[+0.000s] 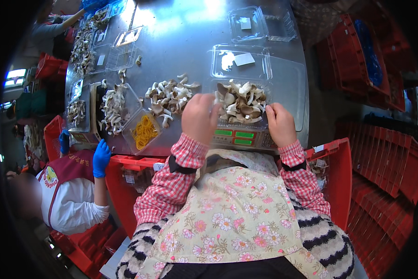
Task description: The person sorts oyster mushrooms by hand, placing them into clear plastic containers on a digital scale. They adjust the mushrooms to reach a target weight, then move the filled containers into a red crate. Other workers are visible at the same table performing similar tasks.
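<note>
A clear plastic box (263,122) of pale-stemmed mushrooms (242,98) stands on a scale (239,139) at the near edge of the tabletop (185,56), right of its middle. The box's longer side seems to run left to right, along that edge. Its lid (218,65) is folded back toward the far edge, with a white label (244,59) on it. The mushrooms point every which way, several stems upward.

The left hand (199,116) is at the box's left side, fingers bent; the fingertips are hidden, so I cannot tell how tight the grip is or what it holds. The right hand (282,124) has thumb and fingers close together at the right rim; whether that grip pinches the rim, I cannot tell.

The widest open room lies left of the lid, running back to the far edge. On the right, a narrower strip reaches the right edge, with a flat clear piece of plastic (290,90) on it. Space on the near left is tighter: a loose mushroom pile (169,95) lies just beside the left hand, with yellow rubber bands (144,132) nearer the edge. Another open box (246,35) sits by the far right corner. Red crates (334,186) stand against the near edge.
</note>
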`<state>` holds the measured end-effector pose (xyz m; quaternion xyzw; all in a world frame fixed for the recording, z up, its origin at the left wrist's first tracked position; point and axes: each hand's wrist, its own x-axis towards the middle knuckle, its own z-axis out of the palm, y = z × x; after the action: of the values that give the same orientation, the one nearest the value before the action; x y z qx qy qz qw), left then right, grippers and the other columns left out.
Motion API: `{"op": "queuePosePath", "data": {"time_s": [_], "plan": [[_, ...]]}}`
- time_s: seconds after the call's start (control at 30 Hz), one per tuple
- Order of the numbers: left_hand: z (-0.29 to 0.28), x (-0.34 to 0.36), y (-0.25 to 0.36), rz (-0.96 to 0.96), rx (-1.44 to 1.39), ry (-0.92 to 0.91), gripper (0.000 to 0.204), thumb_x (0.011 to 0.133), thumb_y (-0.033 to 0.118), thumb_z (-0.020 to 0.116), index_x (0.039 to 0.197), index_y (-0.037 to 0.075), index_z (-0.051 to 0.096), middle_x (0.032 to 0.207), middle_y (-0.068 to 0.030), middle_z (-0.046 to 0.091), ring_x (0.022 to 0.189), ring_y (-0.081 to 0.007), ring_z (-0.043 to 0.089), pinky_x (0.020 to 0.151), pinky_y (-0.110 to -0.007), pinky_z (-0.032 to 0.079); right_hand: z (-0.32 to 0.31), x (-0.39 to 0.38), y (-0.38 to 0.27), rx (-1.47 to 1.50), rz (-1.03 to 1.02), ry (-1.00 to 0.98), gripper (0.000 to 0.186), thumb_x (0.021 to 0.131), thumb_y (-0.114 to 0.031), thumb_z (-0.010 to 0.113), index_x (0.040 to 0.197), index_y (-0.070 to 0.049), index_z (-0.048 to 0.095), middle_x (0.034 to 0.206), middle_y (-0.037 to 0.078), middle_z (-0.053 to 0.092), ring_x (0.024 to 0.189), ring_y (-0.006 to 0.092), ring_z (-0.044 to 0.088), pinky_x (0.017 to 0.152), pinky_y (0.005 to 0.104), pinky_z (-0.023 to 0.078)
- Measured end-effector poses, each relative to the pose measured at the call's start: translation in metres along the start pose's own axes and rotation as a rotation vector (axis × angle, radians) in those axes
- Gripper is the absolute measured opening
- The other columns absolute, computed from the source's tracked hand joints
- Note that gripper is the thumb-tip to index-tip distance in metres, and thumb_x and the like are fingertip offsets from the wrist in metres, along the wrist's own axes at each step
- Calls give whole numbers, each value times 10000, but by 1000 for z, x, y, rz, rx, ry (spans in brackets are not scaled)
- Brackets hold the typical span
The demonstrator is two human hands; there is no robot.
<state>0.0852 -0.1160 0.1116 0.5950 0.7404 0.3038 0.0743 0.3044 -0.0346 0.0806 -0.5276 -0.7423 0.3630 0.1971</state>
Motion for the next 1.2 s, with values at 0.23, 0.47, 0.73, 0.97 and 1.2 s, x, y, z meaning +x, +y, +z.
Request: {"op": "queuePosePath", "data": {"time_s": [0.23, 0.47, 0.73, 0.97, 1.2], "plan": [[32, 40, 31, 37, -119, -138, 224, 819, 138, 672, 1009, 45, 597, 824, -134, 623, 700, -272, 622, 623, -348, 497, -3, 1, -1, 12, -15, -25, 215, 903, -198, 551, 874, 13, 584, 810, 216, 611, 775, 408, 583, 656, 460, 456], [35, 35, 10, -345, -668, -197, 205, 806, 63, 675, 994, 16, 610, 772, -123, 664, 703, -205, 652, 640, -300, 518, -2, -4, 2, -1, 10, 4, 210, 903, -202, 546, 881, 1, 593, 795, 210, 619, 764, 410, 592, 647, 468, 467], [29, 43, 27, -343, -573, -333, 201, 811, 47, 672, 992, -8, 604, 816, -154, 678, 721, -173, 682, 647, -283, 538, -1, -1, 6, -33, -36, 33, 221, 905, -214, 540, 872, -2, 589, 796, 213, 619, 760, 411, 593, 643, 474, 467], [-3, 33, 5, -750, -1284, -500, 235, 892, 67, 619, 1099, -21, 553, 931, -101, 629, 807, -157, 631, 702, -259, 529, -5, -3, 6, -7, -18, 31, 215, 907, -205, 537, 864, 1, 581, 794, 214, 613, 764, 412, 589, 647, 472, 462], [-22, 8, -13, -696, -1305, -426, 246, 889, 63, 616, 1114, -18, 554, 929, -96, 634, 792, -151, 626, 687, -254, 523, -5, -8, 11, -12, -24, 23, 209, 910, -202, 534, 869, 0, 572, 777, 216, 608, 748, 416, 582, 641, 483, 454]]}}
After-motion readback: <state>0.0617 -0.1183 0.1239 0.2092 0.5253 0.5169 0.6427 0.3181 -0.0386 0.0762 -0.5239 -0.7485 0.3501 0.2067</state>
